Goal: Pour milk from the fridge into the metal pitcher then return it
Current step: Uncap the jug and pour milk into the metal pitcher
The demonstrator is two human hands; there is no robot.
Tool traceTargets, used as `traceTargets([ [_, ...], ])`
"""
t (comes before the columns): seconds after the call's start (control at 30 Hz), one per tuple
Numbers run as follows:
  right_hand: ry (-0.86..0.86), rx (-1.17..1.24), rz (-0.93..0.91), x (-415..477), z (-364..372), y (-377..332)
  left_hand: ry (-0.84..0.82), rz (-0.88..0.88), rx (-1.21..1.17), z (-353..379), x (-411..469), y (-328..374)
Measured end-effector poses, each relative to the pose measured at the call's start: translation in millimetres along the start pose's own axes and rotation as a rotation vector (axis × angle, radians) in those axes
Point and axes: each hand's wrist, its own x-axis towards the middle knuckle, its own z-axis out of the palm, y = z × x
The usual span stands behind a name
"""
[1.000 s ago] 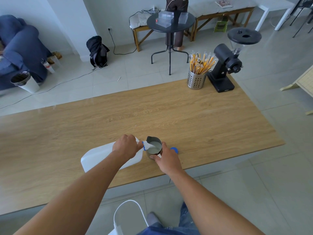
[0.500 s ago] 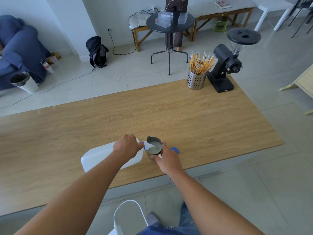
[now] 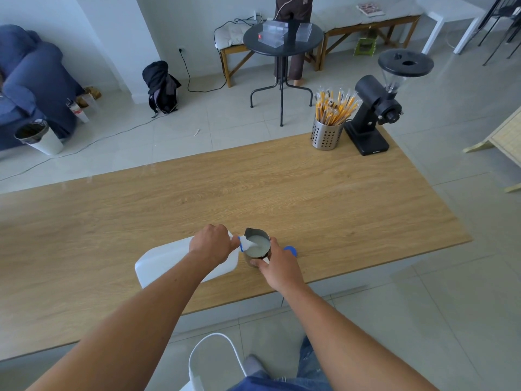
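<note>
My left hand grips the handle end of a white plastic milk jug, tipped on its side with its blue-ringed mouth over the metal pitcher. A stream of milk runs from the mouth into the pitcher, which holds white milk well up its wall. My right hand holds the pitcher from the near right side, thumb against its wall. The jug's blue cap lies on the wooden table just right of the pitcher, partly behind my right hand.
At the table's far right corner stand a perforated steel cup of wrapped straws and a black coffee grinder. Beyond the table are a round black side table, a black backpack and a white bin.
Hands, jug and pitcher keep the same pose across the frames; milk keeps streaming into the pitcher.
</note>
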Motion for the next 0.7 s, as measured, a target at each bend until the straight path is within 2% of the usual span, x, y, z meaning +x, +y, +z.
traceTargets([
  [0.7,-0.01,0.008,0.014,-1.2,0.0,-0.5,-0.018,-0.004,-0.014,-3.0,-1.3,-0.6],
])
